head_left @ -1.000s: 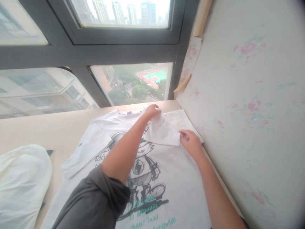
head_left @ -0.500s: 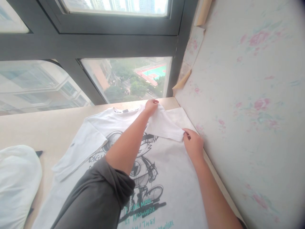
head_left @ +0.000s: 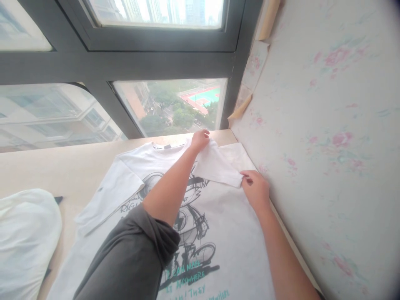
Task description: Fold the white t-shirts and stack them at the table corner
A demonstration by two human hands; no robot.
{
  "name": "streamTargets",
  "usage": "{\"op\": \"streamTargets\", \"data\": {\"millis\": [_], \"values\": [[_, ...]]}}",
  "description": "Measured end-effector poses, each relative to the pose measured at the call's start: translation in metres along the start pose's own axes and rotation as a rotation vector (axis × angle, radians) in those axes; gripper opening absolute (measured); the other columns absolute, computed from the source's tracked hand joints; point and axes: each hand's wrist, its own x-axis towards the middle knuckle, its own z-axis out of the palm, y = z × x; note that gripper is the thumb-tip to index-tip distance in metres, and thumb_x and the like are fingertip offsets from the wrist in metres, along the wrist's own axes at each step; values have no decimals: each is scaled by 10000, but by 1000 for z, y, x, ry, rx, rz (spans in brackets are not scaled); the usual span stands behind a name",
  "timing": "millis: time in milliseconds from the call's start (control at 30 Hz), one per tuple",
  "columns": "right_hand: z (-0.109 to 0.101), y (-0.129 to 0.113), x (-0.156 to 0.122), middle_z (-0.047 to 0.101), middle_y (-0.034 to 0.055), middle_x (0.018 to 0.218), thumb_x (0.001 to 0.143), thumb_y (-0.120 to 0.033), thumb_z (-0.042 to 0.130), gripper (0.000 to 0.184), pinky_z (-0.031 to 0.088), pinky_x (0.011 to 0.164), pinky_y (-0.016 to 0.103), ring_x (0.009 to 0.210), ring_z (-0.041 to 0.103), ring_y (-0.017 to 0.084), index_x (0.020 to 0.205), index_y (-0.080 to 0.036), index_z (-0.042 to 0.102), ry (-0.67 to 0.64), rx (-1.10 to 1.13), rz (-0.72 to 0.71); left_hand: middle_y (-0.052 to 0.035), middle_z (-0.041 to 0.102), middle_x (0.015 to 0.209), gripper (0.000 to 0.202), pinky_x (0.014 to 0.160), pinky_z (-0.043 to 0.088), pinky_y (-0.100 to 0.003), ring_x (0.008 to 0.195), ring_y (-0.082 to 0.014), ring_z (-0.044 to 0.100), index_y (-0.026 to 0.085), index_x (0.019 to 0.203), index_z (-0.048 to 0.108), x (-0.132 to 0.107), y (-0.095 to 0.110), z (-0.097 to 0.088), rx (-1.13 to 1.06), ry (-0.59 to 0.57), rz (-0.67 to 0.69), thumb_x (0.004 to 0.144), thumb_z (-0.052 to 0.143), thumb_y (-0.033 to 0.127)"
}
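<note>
One white T-shirt [head_left: 234, 221] by the big window [head_left: 156, 66]

From my head camera, I see the T-shirt lying on the tabletop [head_left: 18, 171]. Its picture [head_left: 183, 221] faces up, its collar [head_left: 167, 146] is at the window, and its body comes down toward me. I think it is spread out so I can get at every part.

My right hand [head_left: 256, 189] pinches the edge of the near-wall sleeve [head_left: 215, 166]. My thumb and finger press together on the cloth. My left hand [head_left: 200, 140] is curled at the shoulder, where that sleeve starts. I can't see its fingertips well, so I can't tell if it grips. With a hand at each end, the sleeve is straight, and I guess that is why they are there.

Now I count. Two hands, both mine. One shirt, two sleeves; the other sleeve [head_left: 114, 196] lies flat with no hand on it. One puffy white thing [head_left: 28, 233] sits off to the left, maybe out of my way. Four glass panes [head_left: 175, 106] show, and one flowery wall [head_left: 318, 187].
</note>
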Motion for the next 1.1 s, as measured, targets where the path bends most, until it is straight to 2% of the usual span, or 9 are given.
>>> {"op": "streamTargets", "data": {"millis": [100,200,300,400,533,700,800,900,1100], "values": [[-2,-1,1,717,77,999,751,-102,433,328,542,844,359,949,664,229,891,-223,704,76,11,-27,-124,683,1137,369,974,459,-362,1075,-245,616,156,1190,644,-26,6,-8,108,53,89,839,545,105],[2,-7,-1,699,83,1130,790,-109,443,354,492,984,391,1096,623,232,999,-216,707,96,1,-167,-143,614,1260,380,1031,421,-412,1169,-274,563,160,1247,603,-84,14,-16,218,57,198,881,500,146],[15,-14,-7,645,83,1286,856,-176,500,306,402,1085,442,1229,545,257,1079,-222,704,-33,-141,-326,-119,576,1325,379,1054,403,-449,1222,-288,525,193,1262,582,-168,21,-24,314,16,293,887,532,202],[28,-14,-14,637,95,1303,890,-201,497,299,374,1080,466,1234,534,272,1109,-211,700,-138,-300,-341,-108,549,1379,366,1058,398,-483,1269,-296,494,210,1253,561,-263,18,-33,475,-34,375,888,541,212],[36,-8,-19,631,96,1313,906,-215,481,323,366,1076,440,1232,532,261,1152,-198,690,-166,-381,-338,-120,526,1426,383,1078,384,-507,1320,-307,464,201,1264,541,-391,-5,-40,655,-11,297,883,544,234],[36,-15,-21,602,110,1357,924,-211,447,351,349,1092,436,1261,512,266,1192,-183,672,-169,-411,-263,-71,622,1294,321,1076,367,-430,1246,-260,519,233,1128,609,-522,-21,-10,616,158,358,808,580,232],[28,-21,-18,568,132,1395,941,-216,421,374,329,1114,449,1297,484,281,1238,-164,643,-266,-418,-242,-63,667,1166,222,1065,347,-405,1175,-243,546,222,1006,640,-565,-7,26,548,304,516,793,590,265],[11,-19,-12,554,140,1406,935,-264,468,414,354,1107,411,1304,479,281,1316,-153,587,-354,-418,-265,-49,681,1077,111,1050,337,-407,1101,-229,561,214,905,642,-585,14,61,511,364,630,847,578,284],[-32,0,-25,506,165,1435,889,-255,524,508,387,1092,414,1300,485,295,1385,-144,513,-368,-437,-233,-48,647,1147,150,1000,343,-403,1099,-227,540,208,997,646,-598,47,94,558,183,758,922,563,308]]}}
